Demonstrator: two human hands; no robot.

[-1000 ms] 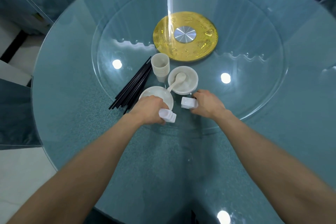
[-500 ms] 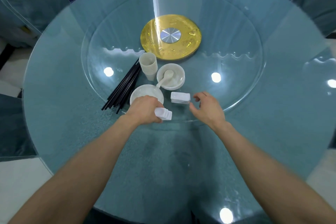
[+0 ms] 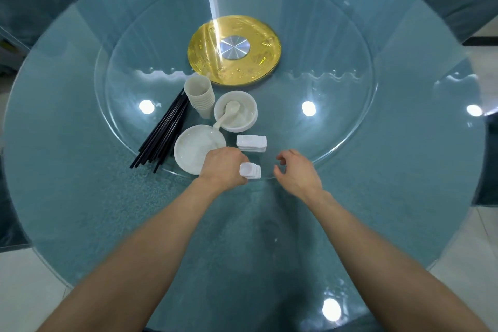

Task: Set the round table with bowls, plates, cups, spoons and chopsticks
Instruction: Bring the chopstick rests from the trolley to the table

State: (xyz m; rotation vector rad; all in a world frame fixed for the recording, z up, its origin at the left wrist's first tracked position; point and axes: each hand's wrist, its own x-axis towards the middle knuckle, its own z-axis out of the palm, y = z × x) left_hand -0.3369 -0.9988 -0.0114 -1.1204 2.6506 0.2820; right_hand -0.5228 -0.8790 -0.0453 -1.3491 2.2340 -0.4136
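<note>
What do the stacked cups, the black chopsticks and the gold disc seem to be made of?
The stacked cups look like cream ceramic or melamine, smooth with soft sheen; I cannot tell which. The chopsticks: black plastic or lacquered wood, evenly dark. The gold disc: probably polished metal, with bright streaks of reflected light.

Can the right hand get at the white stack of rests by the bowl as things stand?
Probably yes. The right hand is empty, fingers loose, and only bare glass lies between it and the stack of rests. The left hand, gripping its own small pile, sits off to the side.
</note>
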